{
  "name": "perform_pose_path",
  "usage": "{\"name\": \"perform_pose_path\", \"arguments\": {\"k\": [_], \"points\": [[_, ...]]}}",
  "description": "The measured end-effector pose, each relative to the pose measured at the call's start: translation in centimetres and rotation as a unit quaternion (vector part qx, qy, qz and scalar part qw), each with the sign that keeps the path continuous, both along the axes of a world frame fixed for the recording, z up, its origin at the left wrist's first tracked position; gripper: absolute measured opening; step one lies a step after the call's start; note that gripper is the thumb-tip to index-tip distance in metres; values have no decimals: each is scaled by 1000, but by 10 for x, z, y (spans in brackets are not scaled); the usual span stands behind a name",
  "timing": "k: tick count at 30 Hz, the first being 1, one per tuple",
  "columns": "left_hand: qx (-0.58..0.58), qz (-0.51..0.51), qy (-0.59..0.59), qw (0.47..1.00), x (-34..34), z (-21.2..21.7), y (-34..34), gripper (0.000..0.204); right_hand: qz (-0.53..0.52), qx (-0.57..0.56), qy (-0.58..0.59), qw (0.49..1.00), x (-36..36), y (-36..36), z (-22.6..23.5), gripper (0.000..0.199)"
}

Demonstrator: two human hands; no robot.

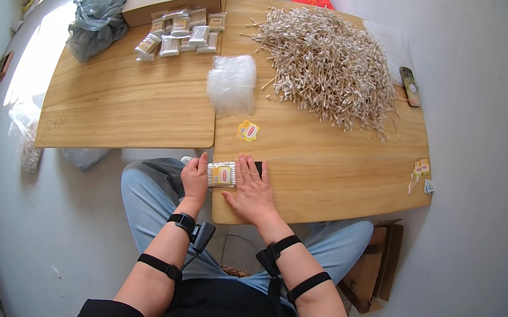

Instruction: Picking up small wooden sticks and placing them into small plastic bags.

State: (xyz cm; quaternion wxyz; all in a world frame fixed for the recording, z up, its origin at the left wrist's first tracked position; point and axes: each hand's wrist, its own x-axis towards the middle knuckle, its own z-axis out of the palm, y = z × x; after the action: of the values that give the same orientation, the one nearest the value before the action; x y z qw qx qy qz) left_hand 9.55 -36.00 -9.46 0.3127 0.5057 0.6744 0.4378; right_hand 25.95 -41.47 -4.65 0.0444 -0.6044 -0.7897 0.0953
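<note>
White swab packet (222, 174), mid-frame, stretching crosswise at the near edge of the table (335, 162): left hand (194, 179) pinches its left end, grip narrow; right hand (251, 191) lies flat, fingers extended, at its right!

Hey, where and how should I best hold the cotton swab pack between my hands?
Probably by the left end of the swab pack, coming from the left: that end seems to jut past the tabletop's edge, leaving room for thumb above, fingers below. Your left hand grips there; your right hand covers the other end.
</note>
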Motion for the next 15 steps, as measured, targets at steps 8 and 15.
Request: {"name": "perform_pose_path", "arguments": {"k": [8,15], "points": [[2,0,52,999,-6,-4,0,50,-4,-18,13,1000,-5,0,6,88],[30,42,21,998,-10,-4,-5,39,-33,35,-2,999,3,-19,3,84]]}}
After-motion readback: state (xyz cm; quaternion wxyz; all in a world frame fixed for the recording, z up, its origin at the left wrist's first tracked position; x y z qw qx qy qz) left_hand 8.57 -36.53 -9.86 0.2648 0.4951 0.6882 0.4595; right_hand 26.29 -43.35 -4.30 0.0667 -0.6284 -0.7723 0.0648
